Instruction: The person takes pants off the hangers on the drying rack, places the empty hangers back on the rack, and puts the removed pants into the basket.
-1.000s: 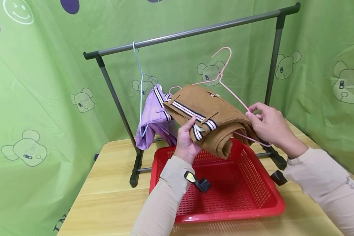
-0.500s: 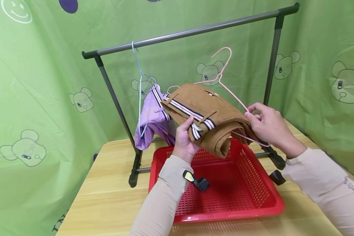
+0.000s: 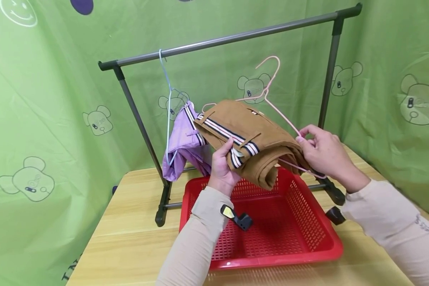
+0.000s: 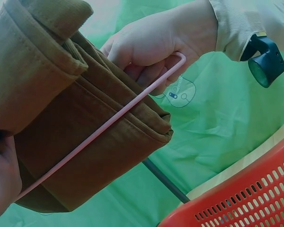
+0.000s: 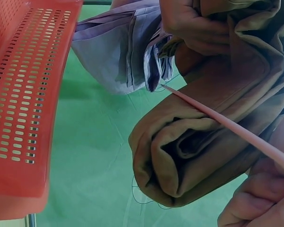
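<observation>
Brown trousers (image 3: 246, 123) with a striped waistband are folded over a pink wire hanger (image 3: 266, 92), held up above the basket. At the waistband's near end, my left hand (image 3: 222, 169) grips the trousers, thumb on top. My right hand (image 3: 325, 153) pinches the hanger's sloping right arm. In the left wrist view the lower bar (image 4: 118, 116) crosses the underside of the folded cloth, its bent corner by my right hand (image 4: 156, 42). Rolled trouser legs (image 5: 180, 156) hang below in the right wrist view, where my left hand (image 5: 194, 28) is partly hidden by cloth.
A grey metal rack (image 3: 228, 39) stands behind on a wooden table (image 3: 128, 238). On its left end hangs a light blue hanger (image 3: 169, 115) with a purple striped-waist garment (image 3: 186, 139). A red perforated basket (image 3: 271, 260) sits in front. Green patterned cloth (image 3: 57, 139) backs everything.
</observation>
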